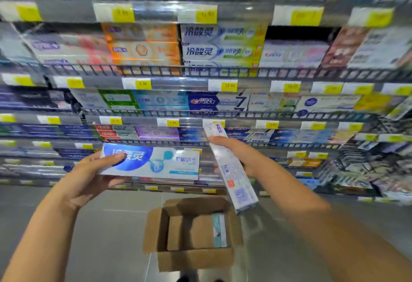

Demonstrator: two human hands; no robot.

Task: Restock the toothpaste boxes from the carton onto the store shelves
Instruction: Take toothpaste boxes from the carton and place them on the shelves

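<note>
Fingers [107, 180] of left hand [89, 174] clamp blue box [156, 163], held flat; right hand [243, 159] grips white box [234, 177], tilted on end, before shelves [223, 72]. Carton [194, 258] on floor below holds third box [219, 230].

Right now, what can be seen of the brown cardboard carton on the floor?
The brown cardboard carton stands upright on the grey floor, low in the middle of the view. It looks like plain corrugated board, unprinted on the sides that show. Its top flaps are folded open and outward. The inside is mostly bare, with one white-and-teal toothpaste box on edge against the right inner wall. Only the floor and that box are seen touching it.
</note>
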